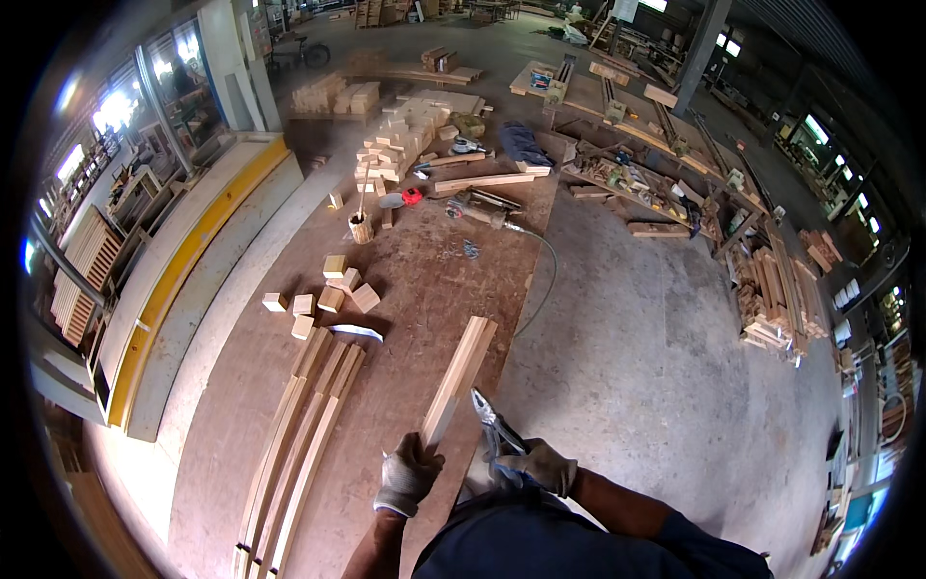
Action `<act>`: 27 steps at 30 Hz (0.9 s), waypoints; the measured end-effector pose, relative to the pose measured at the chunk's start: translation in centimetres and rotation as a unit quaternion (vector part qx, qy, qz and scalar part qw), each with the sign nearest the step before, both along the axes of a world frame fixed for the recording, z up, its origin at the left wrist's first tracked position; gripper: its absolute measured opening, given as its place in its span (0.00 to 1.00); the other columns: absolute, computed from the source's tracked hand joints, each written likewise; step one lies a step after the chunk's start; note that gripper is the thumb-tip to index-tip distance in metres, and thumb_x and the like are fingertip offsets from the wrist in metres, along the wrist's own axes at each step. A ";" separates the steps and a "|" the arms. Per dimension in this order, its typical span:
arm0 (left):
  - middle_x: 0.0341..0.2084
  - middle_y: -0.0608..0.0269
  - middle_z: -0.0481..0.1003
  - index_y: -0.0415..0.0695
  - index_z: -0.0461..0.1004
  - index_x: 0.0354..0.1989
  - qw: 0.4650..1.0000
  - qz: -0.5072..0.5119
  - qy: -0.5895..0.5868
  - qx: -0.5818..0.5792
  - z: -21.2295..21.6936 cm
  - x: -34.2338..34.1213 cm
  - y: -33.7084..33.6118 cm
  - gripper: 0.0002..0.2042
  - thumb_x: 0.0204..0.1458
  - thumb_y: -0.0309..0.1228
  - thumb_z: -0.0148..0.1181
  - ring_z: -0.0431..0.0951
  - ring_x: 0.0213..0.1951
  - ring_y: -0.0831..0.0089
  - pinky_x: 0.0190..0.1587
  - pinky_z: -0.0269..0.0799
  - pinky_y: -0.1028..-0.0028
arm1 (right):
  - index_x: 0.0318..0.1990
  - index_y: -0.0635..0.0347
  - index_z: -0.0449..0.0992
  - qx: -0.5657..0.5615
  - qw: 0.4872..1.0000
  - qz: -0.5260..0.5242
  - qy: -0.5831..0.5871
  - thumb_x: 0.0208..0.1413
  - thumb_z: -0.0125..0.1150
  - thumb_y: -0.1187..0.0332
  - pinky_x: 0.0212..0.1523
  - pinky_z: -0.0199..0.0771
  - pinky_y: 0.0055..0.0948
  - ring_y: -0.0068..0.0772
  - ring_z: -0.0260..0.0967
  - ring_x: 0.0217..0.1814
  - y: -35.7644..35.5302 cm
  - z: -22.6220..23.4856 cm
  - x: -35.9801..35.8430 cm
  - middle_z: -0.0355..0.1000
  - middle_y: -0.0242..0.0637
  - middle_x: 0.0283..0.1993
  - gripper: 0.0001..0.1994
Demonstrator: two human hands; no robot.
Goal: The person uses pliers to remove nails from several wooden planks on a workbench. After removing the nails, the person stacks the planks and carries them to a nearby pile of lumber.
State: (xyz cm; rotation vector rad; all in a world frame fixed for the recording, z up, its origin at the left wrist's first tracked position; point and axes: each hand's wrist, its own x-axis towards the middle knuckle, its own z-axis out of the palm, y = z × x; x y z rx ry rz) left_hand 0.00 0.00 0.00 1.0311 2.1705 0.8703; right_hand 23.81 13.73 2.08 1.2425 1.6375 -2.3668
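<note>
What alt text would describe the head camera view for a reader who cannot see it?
A gloved left hand grips a wooden bar at a brown worktable, while the gloved right hand holds pliers. Long wooden strips lie to the left, with small wooden blocks beyond them.

— Where could a hand pass over the brown wooden bench (415, 299)?
— Up its middle: there's a lane between the three long pale wooden strips (335, 407) on the left and the squared light wooden bar (463, 372) in the left grip (407, 476).
— And left of the strips?
— A bare margin along the left edge.
— Farther up?
— A cluster of small cut wooden blocks (331, 299) stands past the strips' far ends; go around it on the right.
— Right edge?
— Tighter: silver-nosed pliers (487, 410) jut up beside the bar, and farther along, a thin green hose (556, 270) crosses that edge.
</note>
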 end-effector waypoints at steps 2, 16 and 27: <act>0.23 0.51 0.76 0.41 0.73 0.37 1.000 -0.001 0.005 0.005 -0.2 0.0 0.0 0.18 0.45 0.37 0.74 0.80 0.27 0.52 0.32 0.76 0.57 | 0.57 0.67 0.77 -0.007 1.000 0.005 0.003 0.66 0.61 0.62 0.43 0.75 0.27 0.26 0.76 0.38 0.1 0.5 -0.1 0.79 0.36 0.40 0.19; 0.23 0.50 0.76 0.40 0.73 0.37 1.000 -0.001 -0.003 0.001 0.3 0.0 0.3 0.18 0.45 0.37 0.73 0.81 0.28 0.53 0.32 0.76 0.57 | 0.55 0.67 0.79 -0.027 0.999 -0.013 0.010 0.66 0.61 0.63 0.42 0.75 0.27 0.26 0.77 0.36 0.0 1.7 -0.8 0.79 0.35 0.39 0.17; 0.23 0.49 0.76 0.41 0.72 0.37 1.000 -0.008 0.004 0.017 -0.3 0.1 0.6 0.19 0.45 0.37 0.74 0.81 0.28 0.51 0.32 0.76 0.57 | 0.56 0.67 0.78 -0.035 0.999 -0.016 0.029 0.67 0.61 0.62 0.41 0.75 0.27 0.27 0.77 0.37 0.0 1.6 -0.7 0.79 0.36 0.39 0.18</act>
